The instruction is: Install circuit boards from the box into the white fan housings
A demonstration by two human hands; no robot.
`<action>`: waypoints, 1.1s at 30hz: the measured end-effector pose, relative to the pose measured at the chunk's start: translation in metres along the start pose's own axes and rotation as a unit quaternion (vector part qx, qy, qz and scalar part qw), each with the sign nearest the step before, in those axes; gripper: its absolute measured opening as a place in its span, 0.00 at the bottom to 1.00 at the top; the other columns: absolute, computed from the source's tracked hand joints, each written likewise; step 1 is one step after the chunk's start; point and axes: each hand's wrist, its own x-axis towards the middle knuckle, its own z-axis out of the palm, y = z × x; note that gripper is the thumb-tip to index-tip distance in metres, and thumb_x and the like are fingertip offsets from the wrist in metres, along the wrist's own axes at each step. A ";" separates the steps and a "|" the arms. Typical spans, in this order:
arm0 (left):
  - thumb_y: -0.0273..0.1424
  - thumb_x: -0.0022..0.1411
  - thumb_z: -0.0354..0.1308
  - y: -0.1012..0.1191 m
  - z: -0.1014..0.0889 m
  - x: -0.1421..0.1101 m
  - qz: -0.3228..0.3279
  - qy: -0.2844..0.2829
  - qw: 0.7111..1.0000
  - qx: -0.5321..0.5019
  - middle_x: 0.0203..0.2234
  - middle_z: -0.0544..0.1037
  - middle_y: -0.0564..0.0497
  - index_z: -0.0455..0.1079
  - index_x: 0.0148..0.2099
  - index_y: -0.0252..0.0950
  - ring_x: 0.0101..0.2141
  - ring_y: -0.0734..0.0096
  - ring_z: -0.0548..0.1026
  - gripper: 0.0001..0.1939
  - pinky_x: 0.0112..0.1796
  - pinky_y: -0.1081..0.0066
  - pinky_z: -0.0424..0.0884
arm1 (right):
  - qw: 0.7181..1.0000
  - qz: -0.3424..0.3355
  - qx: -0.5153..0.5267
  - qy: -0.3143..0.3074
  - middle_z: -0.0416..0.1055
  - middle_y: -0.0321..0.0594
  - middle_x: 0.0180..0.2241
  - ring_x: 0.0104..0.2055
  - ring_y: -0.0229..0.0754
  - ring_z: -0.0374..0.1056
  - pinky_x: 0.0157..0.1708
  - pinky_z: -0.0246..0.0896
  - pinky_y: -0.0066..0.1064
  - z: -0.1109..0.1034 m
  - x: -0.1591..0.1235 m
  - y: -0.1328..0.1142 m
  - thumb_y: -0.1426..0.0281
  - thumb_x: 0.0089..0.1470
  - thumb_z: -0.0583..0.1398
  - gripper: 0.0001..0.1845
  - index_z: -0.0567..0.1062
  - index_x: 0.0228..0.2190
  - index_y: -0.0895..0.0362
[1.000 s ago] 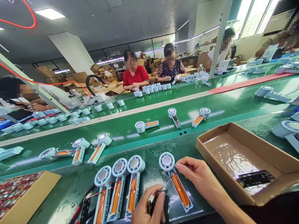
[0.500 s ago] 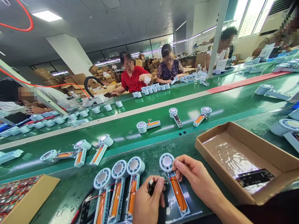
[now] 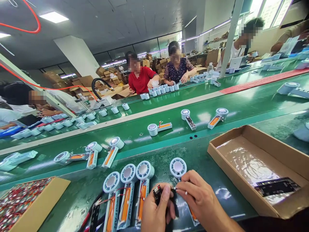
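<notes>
My left hand (image 3: pixel 156 206) is closed on a small black circuit board (image 3: pixel 157 190), which sticks up between thumb and fingers. Close beside it, my right hand (image 3: pixel 200 196) pinches a thin wire end with a small white tip; the fingertips partly hide it. Under my right hand lies a light-blue handheld fan (image 3: pixel 178 167) with a round grille, its orange-filled handle mostly covered. Left of my hands, several similar fans (image 3: pixel 145 170) stand in a row, with orange batteries and red wires showing in their open handles.
A cardboard tray (image 3: pixel 227 164) at right holds a black circuit board strip (image 3: pixel 277 187). A box of red-wired parts (image 3: pixel 24 199) stands at left. Beyond runs a green conveyor (image 3: pixel 135 135) carrying more fans. Co-workers sit across it.
My right hand has moved down from beside the fan head towards the circuit board in my left hand, covering more of the fan's handle. The whole view has shifted slightly.
</notes>
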 end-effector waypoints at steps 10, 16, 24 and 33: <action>0.53 0.60 0.61 -0.003 0.000 0.005 -0.050 -0.070 0.994 -0.069 0.08 0.66 0.59 0.67 0.32 0.36 0.11 0.84 0.55 0.23 0.15 0.81 0.47 | 0.996 -0.074 -0.043 -0.002 0.68 0.41 0.33 0.34 0.43 0.62 0.32 0.58 0.33 0.000 0.001 0.001 0.80 0.65 0.53 0.12 0.75 0.39 0.56; 0.53 0.62 0.58 -0.009 0.001 0.006 -0.061 -0.101 0.989 -0.092 0.10 0.68 0.59 0.65 0.37 0.37 0.11 0.84 0.55 0.23 0.14 0.82 0.47 | 0.987 -0.126 -0.097 -0.020 0.69 0.43 0.32 0.34 0.43 0.60 0.34 0.56 0.36 -0.005 0.007 0.001 0.81 0.64 0.52 0.12 0.73 0.34 0.59; 0.53 0.70 0.45 -0.018 0.008 0.002 0.015 -0.069 0.995 0.077 0.15 0.69 0.60 0.62 0.51 0.38 0.14 0.77 0.60 0.24 0.17 0.77 0.53 | 0.991 -0.103 -0.088 -0.021 0.68 0.42 0.34 0.36 0.45 0.62 0.37 0.56 0.38 -0.001 0.010 0.000 0.79 0.67 0.52 0.10 0.72 0.40 0.58; 0.48 0.72 0.44 -0.012 0.019 -0.004 0.098 0.026 0.977 0.186 0.23 0.75 0.54 0.68 0.48 0.40 0.23 0.64 0.73 0.19 0.29 0.68 0.64 | 0.994 -0.081 -0.065 -0.015 0.68 0.43 0.33 0.35 0.44 0.61 0.36 0.55 0.38 0.001 0.010 -0.001 0.79 0.66 0.51 0.11 0.71 0.36 0.58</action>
